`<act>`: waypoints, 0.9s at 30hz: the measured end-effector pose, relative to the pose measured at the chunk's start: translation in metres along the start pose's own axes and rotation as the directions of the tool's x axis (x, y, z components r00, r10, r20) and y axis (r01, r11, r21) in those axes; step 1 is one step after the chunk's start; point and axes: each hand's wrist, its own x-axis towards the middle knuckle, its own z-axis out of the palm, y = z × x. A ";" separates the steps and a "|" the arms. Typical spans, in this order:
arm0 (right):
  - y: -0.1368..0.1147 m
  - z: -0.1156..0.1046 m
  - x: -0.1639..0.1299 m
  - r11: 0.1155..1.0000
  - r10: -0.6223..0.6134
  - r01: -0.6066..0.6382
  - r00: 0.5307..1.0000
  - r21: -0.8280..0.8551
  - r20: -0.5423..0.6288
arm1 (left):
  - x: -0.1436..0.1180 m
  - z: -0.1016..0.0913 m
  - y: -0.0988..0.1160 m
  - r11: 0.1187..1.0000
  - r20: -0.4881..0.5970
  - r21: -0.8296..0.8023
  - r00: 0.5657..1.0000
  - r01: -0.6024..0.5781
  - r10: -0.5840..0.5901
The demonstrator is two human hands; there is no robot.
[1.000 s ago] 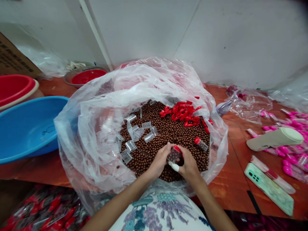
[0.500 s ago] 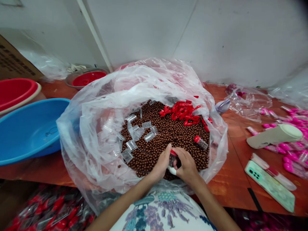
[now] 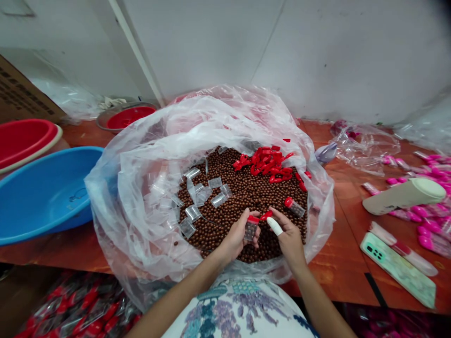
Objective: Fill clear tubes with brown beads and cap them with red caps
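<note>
My left hand [image 3: 235,237] is closed around a small clear container [image 3: 251,230] with a red top, dark balls showing inside it. Just to the right, my right hand [image 3: 289,234], its thumb wrapped in white, pinches a small red plastic piece [image 3: 267,215] beside the container's top. Below both hands spread many brown chocolate-like balls [image 3: 243,197] in a clear plastic bag [image 3: 116,188]. Several empty clear containers [image 3: 219,200] lie on the balls at left. A heap of red plastic pieces [image 3: 269,162] rests at the back right, and a red-topped container [image 3: 295,207] lies near the right side.
A blue basin [image 3: 42,188] and red basin [image 3: 28,141] stand at left. On the right of the orange table [image 3: 347,234] are a phone [image 3: 398,270], a cream cylinder [image 3: 403,198] and pink-topped containers [image 3: 433,220]. Red-topped containers [image 3: 81,310] lie below, lower left.
My right hand has come away to the right from the container and now shows a red piece at its fingertips. My left hand still holds the container, now more plainly visible.
</note>
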 end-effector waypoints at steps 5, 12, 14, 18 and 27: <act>-0.004 0.010 -0.008 0.865 -0.283 0.353 0.930 -0.357 0.233 | 0.002 0.001 -0.008 0.996 -0.059 0.084 0.998 -0.021 0.026; -0.002 0.018 -0.010 0.686 -0.430 0.525 0.851 -0.505 0.300 | 0.002 0.003 -0.010 0.989 -0.075 0.143 0.996 -0.037 0.048; -0.002 0.018 -0.010 0.665 -0.454 0.543 0.839 -0.513 0.299 | 0.002 0.004 -0.011 0.988 -0.085 0.138 0.993 -0.067 0.079; -0.003 0.018 -0.009 0.611 -0.504 0.603 0.796 -0.513 0.335 | 0.002 0.004 -0.018 0.988 -0.139 0.097 0.981 -0.123 0.136; 0.004 0.002 -0.002 0.552 -0.465 0.573 0.815 -0.606 0.346 | -0.002 -0.004 0.004 0.756 0.003 0.573 0.923 -0.317 0.385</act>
